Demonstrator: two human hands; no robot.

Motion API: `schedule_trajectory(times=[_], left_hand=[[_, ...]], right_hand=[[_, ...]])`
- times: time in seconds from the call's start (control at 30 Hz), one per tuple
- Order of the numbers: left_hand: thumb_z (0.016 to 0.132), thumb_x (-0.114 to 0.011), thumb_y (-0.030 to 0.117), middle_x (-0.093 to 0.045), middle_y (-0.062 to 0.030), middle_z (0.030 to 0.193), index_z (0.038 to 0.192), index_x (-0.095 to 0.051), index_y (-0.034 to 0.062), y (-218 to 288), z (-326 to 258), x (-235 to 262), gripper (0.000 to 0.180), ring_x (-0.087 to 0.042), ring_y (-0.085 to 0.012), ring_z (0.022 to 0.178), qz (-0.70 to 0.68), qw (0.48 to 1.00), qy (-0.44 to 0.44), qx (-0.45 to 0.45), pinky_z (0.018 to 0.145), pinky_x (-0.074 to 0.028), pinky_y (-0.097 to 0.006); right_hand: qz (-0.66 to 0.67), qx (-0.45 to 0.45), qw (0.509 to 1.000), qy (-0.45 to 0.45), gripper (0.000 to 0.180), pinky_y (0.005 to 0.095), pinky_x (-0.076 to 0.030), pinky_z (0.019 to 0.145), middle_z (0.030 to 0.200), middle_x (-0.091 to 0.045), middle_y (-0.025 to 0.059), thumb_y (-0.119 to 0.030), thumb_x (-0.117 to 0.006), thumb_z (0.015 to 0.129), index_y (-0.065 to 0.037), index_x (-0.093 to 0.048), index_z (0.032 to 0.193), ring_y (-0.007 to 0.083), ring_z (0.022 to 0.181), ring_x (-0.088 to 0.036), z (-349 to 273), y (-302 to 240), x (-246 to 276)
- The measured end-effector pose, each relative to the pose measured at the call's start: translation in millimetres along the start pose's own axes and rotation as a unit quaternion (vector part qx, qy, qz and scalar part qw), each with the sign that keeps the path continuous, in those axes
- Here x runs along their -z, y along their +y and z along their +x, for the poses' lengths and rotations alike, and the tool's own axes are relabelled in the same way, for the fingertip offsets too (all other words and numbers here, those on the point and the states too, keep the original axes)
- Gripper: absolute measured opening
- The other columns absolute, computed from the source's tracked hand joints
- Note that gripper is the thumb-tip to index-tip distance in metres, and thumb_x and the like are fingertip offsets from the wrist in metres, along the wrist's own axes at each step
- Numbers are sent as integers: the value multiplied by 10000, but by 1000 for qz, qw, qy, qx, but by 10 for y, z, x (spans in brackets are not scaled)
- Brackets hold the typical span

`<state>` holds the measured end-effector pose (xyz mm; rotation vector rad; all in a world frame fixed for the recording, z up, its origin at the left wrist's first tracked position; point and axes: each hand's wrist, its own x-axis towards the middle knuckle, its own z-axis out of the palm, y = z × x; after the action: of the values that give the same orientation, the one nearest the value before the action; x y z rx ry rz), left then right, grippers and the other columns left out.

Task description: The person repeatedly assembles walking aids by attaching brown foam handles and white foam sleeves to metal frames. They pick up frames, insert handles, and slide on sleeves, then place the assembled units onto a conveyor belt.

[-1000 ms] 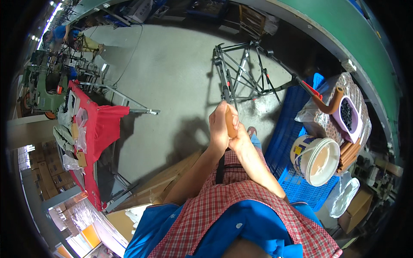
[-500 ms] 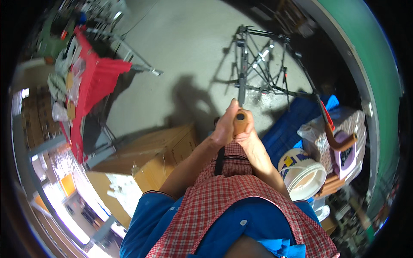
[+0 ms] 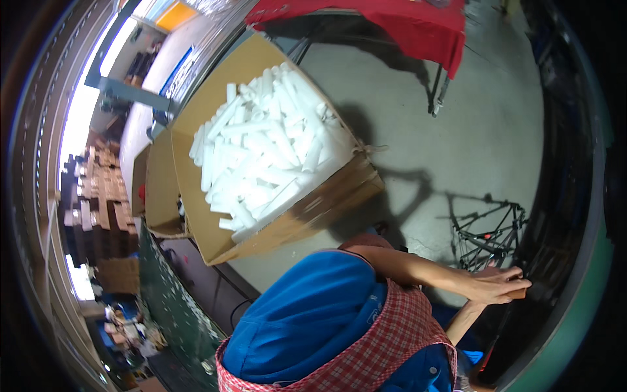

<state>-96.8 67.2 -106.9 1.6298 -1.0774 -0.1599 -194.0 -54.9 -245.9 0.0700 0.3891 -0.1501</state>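
Observation:
At the lower right my left hand (image 3: 501, 285) is closed over a brown handle grip (image 3: 518, 294), whose end shows past the fingers. Beneath it, my right hand (image 3: 478, 304) comes up against the same grip; its fingers are mostly hidden behind the left hand. Just beyond both hands stands a black tubular metal frame (image 3: 486, 236) with crossed struts, on the floor. How the grip joins the frame is too dark to make out.
Left of me stands a large open cardboard box (image 3: 326, 212) full of white foam tubes (image 3: 261, 147). Further off is a table with a red cloth (image 3: 418, 29). A dark green worktop (image 3: 171, 294) lies at lower left, and a green wall edge (image 3: 555, 346) runs along the right.
My view has swung left, bringing the foam tubes into sight and shifting my hands to the lower right. Both hands remain together at the brown grip; the left now covers more of the right.

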Motion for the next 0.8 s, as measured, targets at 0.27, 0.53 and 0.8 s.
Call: schedule_trajectory(times=[0.27, 0.53, 0.8], left_hand=[[942, -500, 209, -635, -55, 802, 1006, -623, 28, -1177, -932, 4394, 228, -612, -151, 741, -159, 872, 390, 248, 689, -507, -287], [691, -744, 366, -571, -265, 1166, 1093, -564, -48, -3544, -1828, 5439, 605, -533, -413, 1135, 52, 648, 481, 588, 973, -423, -449], [706, -686, 270, -549, -232, 1132, 1174, -457, -70, -3467, -1343, 5359, 622, -541, -344, 1035, -38, 657, 688, 306, 918, -424, -411]], right_hand=[[-18, 1, 1000, -6, 471, 205, -281, 497, 648, -404, -66, -288, -546, 961, 23, -437, 1298, 39, 534, -349, -44, -205, 253], [60, 33, 998, 7, 485, 235, -340, 557, 723, -428, -21, -276, -519, 980, 86, -416, 1286, 60, 619, -453, 98, -69, 108], [73, 80, 994, 22, 499, 256, -353, 535, 731, -457, -3, -278, -523, 979, 100, -400, 1280, 110, 626, -498, -115, -37, 103]])
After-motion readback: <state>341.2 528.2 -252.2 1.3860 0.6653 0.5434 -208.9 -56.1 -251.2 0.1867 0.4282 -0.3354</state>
